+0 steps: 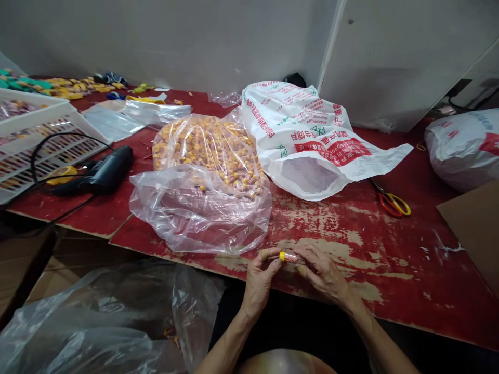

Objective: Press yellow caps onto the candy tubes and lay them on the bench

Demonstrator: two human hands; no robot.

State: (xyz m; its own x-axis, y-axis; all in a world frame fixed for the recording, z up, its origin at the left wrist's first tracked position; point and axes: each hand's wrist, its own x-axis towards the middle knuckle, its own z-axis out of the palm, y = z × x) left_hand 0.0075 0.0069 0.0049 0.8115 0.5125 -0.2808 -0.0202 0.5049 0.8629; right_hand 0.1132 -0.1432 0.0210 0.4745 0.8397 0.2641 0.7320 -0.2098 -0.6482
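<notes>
Over the front edge of the table, a small clear tube with a yellow cap and pinkish contents lies sideways between my hands. My left hand pinches the capped end between thumb and fingers. The other end is in the fingers of my right hand. Just beyond, a clear plastic bag lies with its mouth toward me, holding many similar yellow-capped tubes. Right of that bag is a white woven sack with red print, its mouth open toward me.
Scissors with red and yellow handles lie on the worn red table. At left are a black corded tool and a white basket. A cardboard box and another white sack stand right. Clear plastic hangs below left.
</notes>
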